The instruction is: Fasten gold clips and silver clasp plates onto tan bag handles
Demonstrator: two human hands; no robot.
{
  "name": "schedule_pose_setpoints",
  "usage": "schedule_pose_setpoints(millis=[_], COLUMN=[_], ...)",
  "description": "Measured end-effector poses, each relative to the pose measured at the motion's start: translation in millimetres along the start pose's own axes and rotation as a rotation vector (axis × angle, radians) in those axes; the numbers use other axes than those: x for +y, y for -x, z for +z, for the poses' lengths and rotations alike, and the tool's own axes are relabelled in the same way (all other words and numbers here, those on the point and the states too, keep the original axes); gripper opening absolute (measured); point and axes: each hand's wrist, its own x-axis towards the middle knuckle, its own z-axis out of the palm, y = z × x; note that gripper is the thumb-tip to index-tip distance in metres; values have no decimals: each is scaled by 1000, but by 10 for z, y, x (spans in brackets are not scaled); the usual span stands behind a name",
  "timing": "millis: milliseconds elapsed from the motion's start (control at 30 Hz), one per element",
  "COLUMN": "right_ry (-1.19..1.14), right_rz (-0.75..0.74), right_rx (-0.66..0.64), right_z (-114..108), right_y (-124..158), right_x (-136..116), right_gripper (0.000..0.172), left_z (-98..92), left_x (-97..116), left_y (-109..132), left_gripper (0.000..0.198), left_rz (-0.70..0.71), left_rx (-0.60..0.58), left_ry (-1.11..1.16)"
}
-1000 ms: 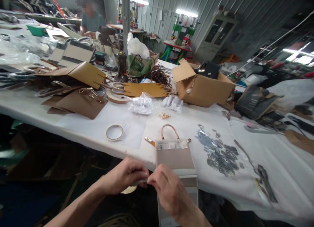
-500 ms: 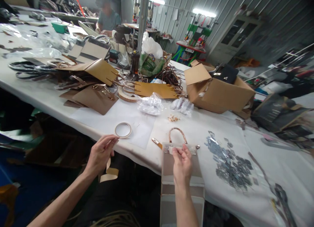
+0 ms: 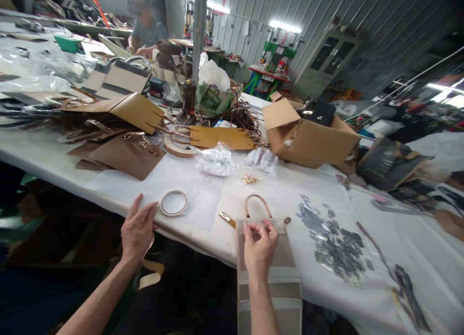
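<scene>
A small taupe bag with a curved brown handle lies over the near edge of the white table. My right hand rests on the bag, its fingertips pinched on a clear strip along the bag's top edge. My left hand lies at the table edge, fingers pointing at a ring of tape just beyond them. A curled tan strip hangs from under this hand.
A heap of small grey metal pieces lies right of the bag. Further back are an open cardboard box, brown leather panels, crumpled plastic bags and gold fittings. A person sits at a far bench.
My hands, together below the table edge a second ago, have parted. The right went up to the bag's top edge; the left swung left beside the tape ring, trailing the tan strip.
</scene>
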Motion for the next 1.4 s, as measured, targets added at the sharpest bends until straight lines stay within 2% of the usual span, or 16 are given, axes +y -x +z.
schedule_pose_setpoints(millis=[133, 267, 500, 567, 667, 733, 833, 900, 1033, 1200, 1300, 1400], right_ry=[14, 14, 20, 21, 132, 212, 260, 268, 279, 258, 227, 236], right_rz=[-19, -43, -202, -262, -422, -504, -557, -561, -548, -546, -518, -449], right_rx=[29, 6, 31, -48, -171, -223, -245, -253, -252, -195, -138, -13], right_z=[-23, -18, -116, -159, -213, -230, -231, -242, -320, -505, -799, -1363], right_y=[-71, -89, -95, -38, 136, 261, 361, 363, 334, 361, 358, 344], right_x=[54, 84, 126, 135, 130, 131, 165, 195, 194, 72, 10, 0], right_gripper=[41, 37, 47, 60, 97, 105, 95, 90, 77, 54, 50, 49], left_z=[14, -5, -159, -205, -294, -375, -509, -578, -601, -482, -394, -296], left_x=[15, 38, 123, 121, 81, 44, -19, -64, -138, -101, -20, 58], left_y=[-8, -54, -86, -118, -140, -96, 75, 239, 602, 995, 1148, 1233], left_gripper=[43, 56, 48, 49, 46, 46, 48, 48, 46, 42, 40, 38], left_rz=[48, 112, -45, -75, -99, -130, -153, -138, -113, -61, 34, 133], left_rx=[46, 82, 6, 0, 34, 80, 120, 98, -8, -214, -371, -486], left_ry=[-26, -119, -202, -168, -52, 25, 70, 74, 110, 176, 164, 155])
